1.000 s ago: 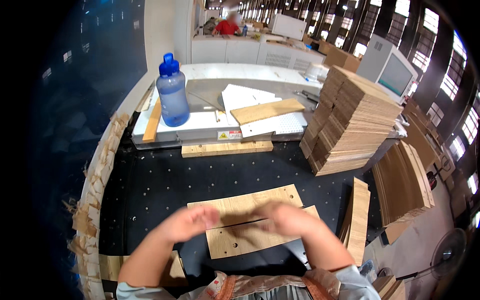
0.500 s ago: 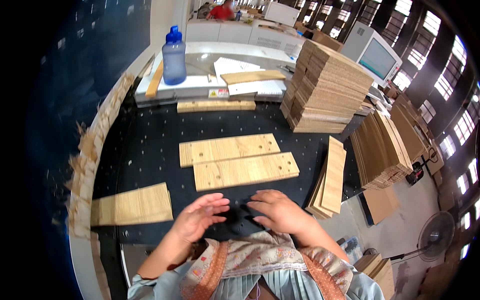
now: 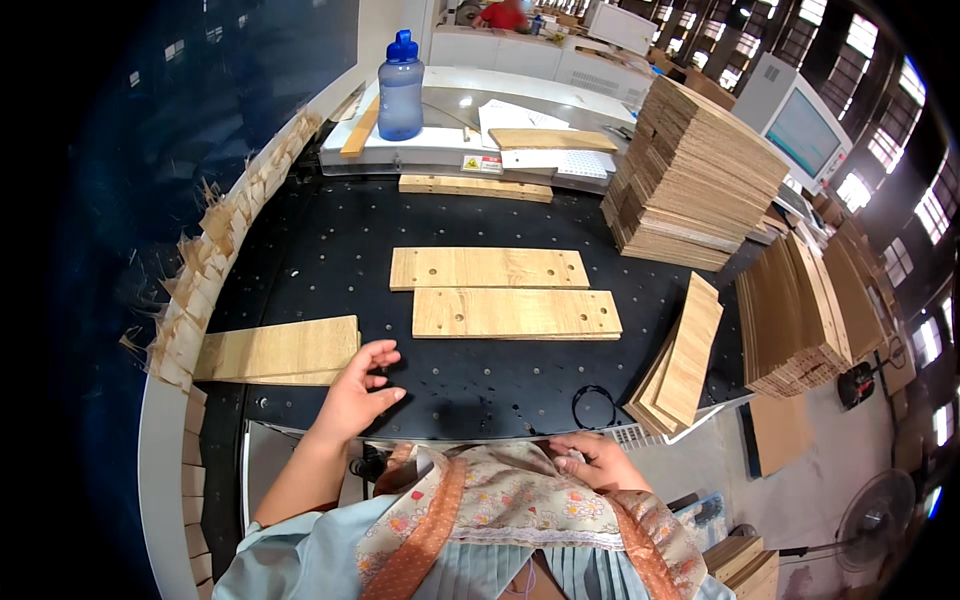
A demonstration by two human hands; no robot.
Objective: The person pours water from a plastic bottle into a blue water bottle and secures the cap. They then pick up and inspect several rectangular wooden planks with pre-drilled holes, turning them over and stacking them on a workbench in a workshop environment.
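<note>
My left hand (image 3: 362, 393) is empty, its fingers loosely curved and apart, beside the right end of a pair of pale wood boards (image 3: 280, 350) at the left. Low at the table's front edge, against my floral apron (image 3: 510, 490), my right hand (image 3: 597, 462) has its fingers partly stretched and holds nothing that I can see. Ahead of both hands, two drilled wood boards lie side by side: the farther board (image 3: 480, 268) and the nearer board (image 3: 510, 314), each with round holes near its ends. Several undrilled-looking boards (image 3: 688, 355) are fanned at the right.
The black table (image 3: 320, 240) carries a tall stack of brown panels (image 3: 690, 175) at the far right. Behind are a narrow strip (image 3: 475, 188), a blue-capped water bottle (image 3: 401, 90) and papers. Frayed bristles (image 3: 215, 240) edge the left. A black cord loop (image 3: 594, 406) lies in front.
My hands have moved apart: the left toward the left boards, the right back to my apron. The view has shifted; the cord loop now shows. The boards appear to lie as before.
</note>
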